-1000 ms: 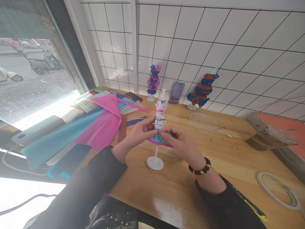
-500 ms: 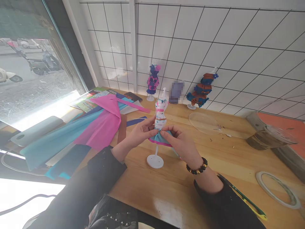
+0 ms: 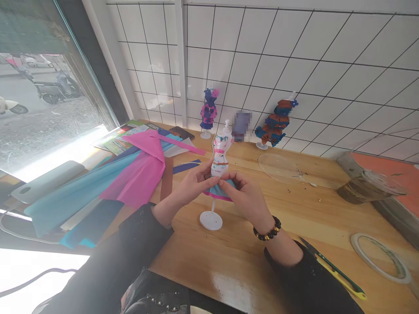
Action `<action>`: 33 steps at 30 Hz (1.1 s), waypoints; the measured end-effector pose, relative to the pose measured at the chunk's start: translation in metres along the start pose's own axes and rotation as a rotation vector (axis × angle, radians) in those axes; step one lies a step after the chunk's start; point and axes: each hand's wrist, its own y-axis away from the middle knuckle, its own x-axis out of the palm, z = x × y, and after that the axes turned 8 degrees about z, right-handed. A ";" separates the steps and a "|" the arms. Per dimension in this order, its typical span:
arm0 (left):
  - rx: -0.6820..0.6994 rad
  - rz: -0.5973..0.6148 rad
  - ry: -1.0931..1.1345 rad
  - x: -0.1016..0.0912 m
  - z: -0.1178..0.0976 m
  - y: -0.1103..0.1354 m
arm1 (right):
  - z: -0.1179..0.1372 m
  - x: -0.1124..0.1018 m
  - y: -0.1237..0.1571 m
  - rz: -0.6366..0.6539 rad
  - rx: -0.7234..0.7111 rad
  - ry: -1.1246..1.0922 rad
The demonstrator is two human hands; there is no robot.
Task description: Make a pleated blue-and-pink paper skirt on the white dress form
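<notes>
A small white mannequin (image 3: 221, 152) with painted-looking pink, teal and brown marks stands in front of me on a round white base (image 3: 211, 220). Around its lower part sits a light blue skirt (image 3: 220, 190) with a pink hem. My left hand (image 3: 199, 181) is closed at the mannequin's left side, thumb and fingers pinching the skirt's upper edge. From the other side, my right hand (image 3: 244, 192) pinches the same edge, its thumb close to the left thumb. Parts of the skirt are hidden behind both hands.
Pink fabric (image 3: 144, 170) and blue fabric (image 3: 81, 192) lie at left. Two dressed mannequins, one purple and pink (image 3: 208, 111), one blue and brown (image 3: 276, 124), stand by the tiled wall. At right are a lidded cup (image 3: 369, 187), a tape roll (image 3: 381, 257) and scissors (image 3: 334, 268).
My hands stay at the skirt's upper edge, with only slight finger movement. The skirt part below my right hand shows less now. The view has shifted slightly.
</notes>
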 end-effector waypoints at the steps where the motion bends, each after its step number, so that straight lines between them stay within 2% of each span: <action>1: -0.005 -0.003 -0.018 0.000 -0.001 0.000 | -0.001 0.000 0.000 -0.004 -0.005 0.012; 8: -0.016 0.027 -0.049 -0.001 -0.003 0.000 | 0.002 -0.004 0.002 0.025 0.006 0.056; 15: 0.014 0.001 0.031 -0.004 0.003 -0.002 | 0.013 -0.008 0.005 0.043 0.052 0.128; 33: -0.037 0.006 0.074 -0.012 0.008 -0.001 | 0.004 -0.009 0.001 0.053 0.038 0.119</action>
